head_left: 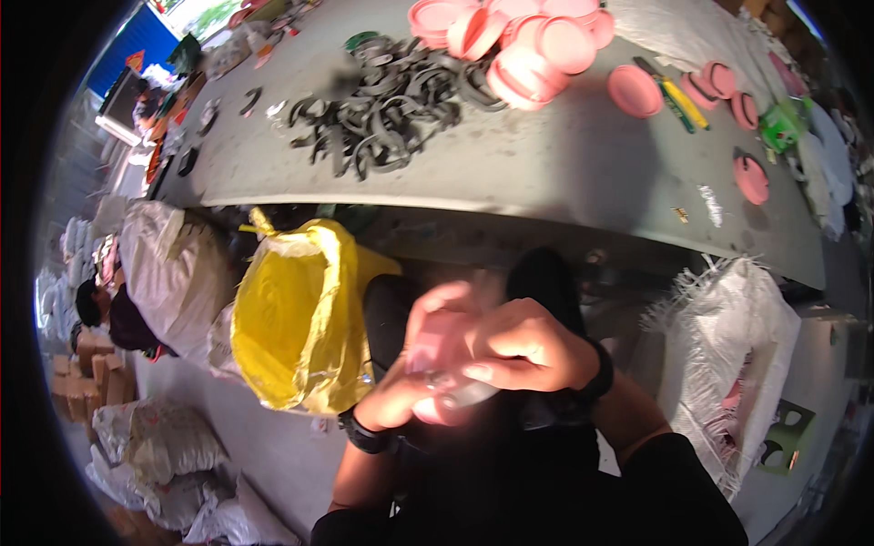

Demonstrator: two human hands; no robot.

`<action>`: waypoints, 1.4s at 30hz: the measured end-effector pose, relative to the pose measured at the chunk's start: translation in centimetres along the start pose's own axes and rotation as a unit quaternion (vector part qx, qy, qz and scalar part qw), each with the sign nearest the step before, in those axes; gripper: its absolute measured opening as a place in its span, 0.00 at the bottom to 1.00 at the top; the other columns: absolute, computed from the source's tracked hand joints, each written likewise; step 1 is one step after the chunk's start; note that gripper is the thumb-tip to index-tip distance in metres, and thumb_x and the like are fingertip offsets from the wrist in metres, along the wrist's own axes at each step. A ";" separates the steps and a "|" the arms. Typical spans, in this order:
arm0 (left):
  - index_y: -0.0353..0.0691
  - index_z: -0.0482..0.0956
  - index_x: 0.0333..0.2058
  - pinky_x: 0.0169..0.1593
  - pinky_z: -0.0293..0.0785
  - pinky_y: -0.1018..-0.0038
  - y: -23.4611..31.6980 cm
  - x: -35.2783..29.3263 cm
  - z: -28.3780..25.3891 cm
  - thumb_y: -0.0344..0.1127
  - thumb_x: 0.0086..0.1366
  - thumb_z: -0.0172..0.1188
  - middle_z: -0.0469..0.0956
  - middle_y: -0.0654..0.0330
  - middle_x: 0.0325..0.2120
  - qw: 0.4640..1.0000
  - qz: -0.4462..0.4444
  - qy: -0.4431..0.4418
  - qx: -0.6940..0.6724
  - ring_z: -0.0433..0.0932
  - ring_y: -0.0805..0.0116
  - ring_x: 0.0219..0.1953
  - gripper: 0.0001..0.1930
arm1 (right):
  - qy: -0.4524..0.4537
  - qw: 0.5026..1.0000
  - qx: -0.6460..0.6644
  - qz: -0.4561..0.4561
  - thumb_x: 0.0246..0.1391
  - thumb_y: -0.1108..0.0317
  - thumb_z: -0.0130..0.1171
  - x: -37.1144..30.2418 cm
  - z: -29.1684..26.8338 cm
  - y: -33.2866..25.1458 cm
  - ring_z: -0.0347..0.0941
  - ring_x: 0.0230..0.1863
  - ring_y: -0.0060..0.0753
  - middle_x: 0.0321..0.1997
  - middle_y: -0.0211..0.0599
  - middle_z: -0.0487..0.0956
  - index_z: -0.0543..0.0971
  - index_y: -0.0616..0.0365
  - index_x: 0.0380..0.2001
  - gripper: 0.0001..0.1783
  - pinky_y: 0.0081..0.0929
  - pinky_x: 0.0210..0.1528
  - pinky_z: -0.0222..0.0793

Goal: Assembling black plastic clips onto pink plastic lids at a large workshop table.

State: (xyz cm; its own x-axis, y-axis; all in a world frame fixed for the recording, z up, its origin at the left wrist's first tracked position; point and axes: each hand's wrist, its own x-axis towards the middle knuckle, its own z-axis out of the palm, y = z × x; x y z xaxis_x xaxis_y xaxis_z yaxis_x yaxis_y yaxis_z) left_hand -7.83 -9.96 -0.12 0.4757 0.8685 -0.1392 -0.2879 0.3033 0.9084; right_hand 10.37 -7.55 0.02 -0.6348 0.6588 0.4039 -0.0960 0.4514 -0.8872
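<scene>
Above my lap, my left hand (396, 393) is closed around a round pink plastic piece (440, 338), blurred by motion. My right hand (535, 346) is right against it, its thumb and fingers curled in a pinch. Below the right thumb shows a pale, shiny part (469, 394); whether it belongs to the pink piece I cannot tell. What the right fingertips grip is blurred. On the table ahead lie a heap of pink round lids (566, 45) and a pile of dark grey curved strips (391, 114).
Yellow-handled pliers (685, 105) lie at the table's right, near several loose pink pieces (751, 177) and a green packet (781, 127). An open yellow sack (273, 318) stands left of my legs, a white woven sack (728, 355) at right. Filled sacks (173, 446) lie lower left.
</scene>
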 end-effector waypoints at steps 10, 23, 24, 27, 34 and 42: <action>0.37 0.44 0.63 0.60 0.57 0.66 -2.9 3.0 0.7 0.53 0.63 0.39 0.57 0.46 0.58 0.984 -0.022 -0.082 -0.159 0.61 0.56 0.58 0.36 | 0.186 0.977 -0.106 0.019 0.40 0.63 0.63 -0.9 0.0 1.5 0.69 0.41 0.44 0.36 0.39 0.72 0.74 0.60 0.33 0.17 0.33 0.43 0.65; 0.44 0.53 0.60 0.51 0.67 0.61 -4.0 3.2 -2.2 0.50 0.60 0.50 0.64 0.57 0.55 0.983 -0.041 0.010 -0.178 0.67 0.62 0.53 0.33 | 0.715 0.652 -0.013 0.253 0.50 0.38 0.50 -14.0 -34.5 5.9 0.67 0.53 0.43 0.58 0.51 0.64 0.58 0.65 0.58 0.45 0.39 0.53 0.62; 0.42 0.56 0.57 0.50 0.68 0.62 -4.1 2.8 -2.2 0.47 0.61 0.49 0.66 0.55 0.54 0.980 -0.037 0.022 -0.194 0.68 0.62 0.53 0.28 | 0.685 0.642 -0.070 0.337 0.49 0.39 0.52 -13.1 -34.6 6.7 0.68 0.53 0.41 0.56 0.52 0.67 0.62 0.66 0.56 0.43 0.37 0.53 0.62; 0.38 0.61 0.53 0.50 0.69 0.64 -4.6 2.2 -2.5 0.41 0.62 0.49 0.68 0.51 0.51 0.980 -0.041 0.045 -0.187 0.70 0.61 0.51 0.23 | 0.563 0.724 -0.365 0.159 0.45 0.57 0.61 -7.9 -30.7 10.7 0.71 0.48 0.35 0.43 0.47 0.76 0.76 0.65 0.41 0.24 0.25 0.51 0.63; 0.38 0.66 0.47 0.49 0.67 0.69 -3.9 1.5 -2.8 0.37 0.62 0.49 0.71 0.52 0.47 0.988 -0.034 0.057 -0.142 0.71 0.64 0.48 0.16 | 0.291 0.647 -0.626 0.324 0.39 0.58 0.65 -1.4 -28.7 11.3 0.74 0.40 0.44 0.35 0.39 0.79 0.78 0.45 0.39 0.19 0.41 0.43 0.66; 0.44 0.56 0.58 0.51 0.65 0.72 -2.2 2.4 -2.4 0.38 0.61 0.51 0.63 0.55 0.55 0.987 0.063 0.102 -0.105 0.67 0.68 0.51 0.26 | 0.269 0.938 -0.046 0.213 0.58 0.61 0.50 2.2 -16.0 0.4 0.71 0.36 0.20 0.35 0.30 0.76 0.71 0.63 0.41 0.15 0.19 0.38 0.66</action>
State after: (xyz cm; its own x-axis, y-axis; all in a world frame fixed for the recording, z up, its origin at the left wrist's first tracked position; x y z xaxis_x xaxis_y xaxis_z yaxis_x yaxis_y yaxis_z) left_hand -8.01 -7.64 -3.42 0.2545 0.9589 -0.1255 -0.5100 0.2433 0.8251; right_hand 21.21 3.73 4.15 -0.1184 0.9887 0.0925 0.1610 0.1110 -0.9807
